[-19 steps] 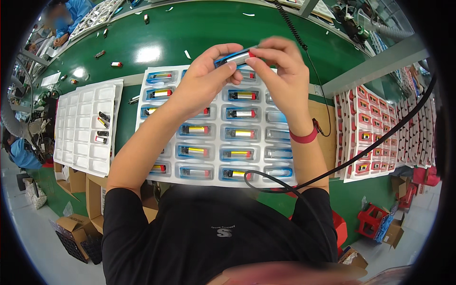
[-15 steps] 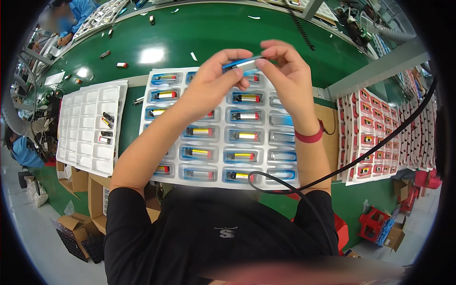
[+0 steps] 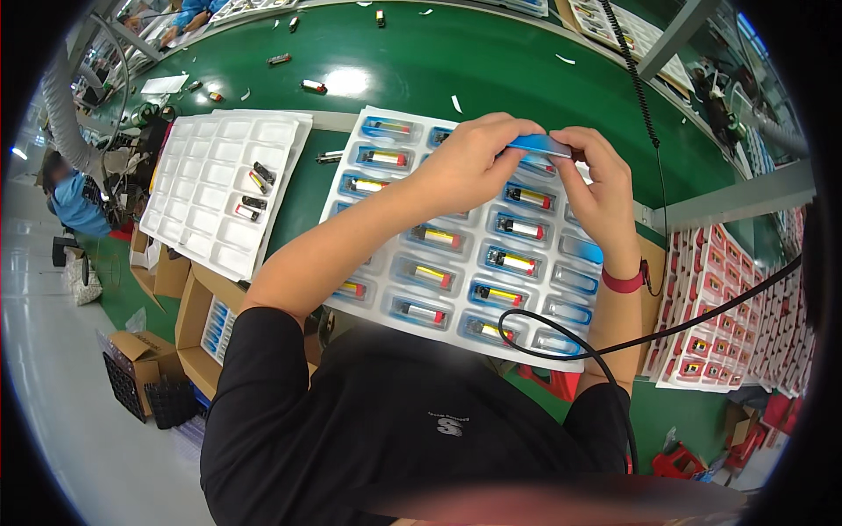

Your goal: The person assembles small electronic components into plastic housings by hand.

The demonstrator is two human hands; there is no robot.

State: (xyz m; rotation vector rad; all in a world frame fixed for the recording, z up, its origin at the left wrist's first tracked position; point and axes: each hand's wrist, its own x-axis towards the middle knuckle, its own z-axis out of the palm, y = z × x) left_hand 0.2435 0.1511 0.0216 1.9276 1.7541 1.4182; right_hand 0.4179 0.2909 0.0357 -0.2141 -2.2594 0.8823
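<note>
Head view showed both hands pinched together on a slim blue strip [image 3: 537, 145], left hand [image 3: 469, 167] and right hand [image 3: 601, 188] gripping opposite ends, raised above the white blister tray [image 3: 574, 280] of small batteries on the green bench [image 3: 438, 61].

**Little room over the tray**

My left hand [image 3: 469, 167] and right hand [image 3: 601, 188] hung close above the filled blister tray [image 3: 456, 263]. Bare green table [image 3: 491, 70] lay open beyond it. A black cable [image 3: 561, 351] crossed the tray's near edge.
</note>
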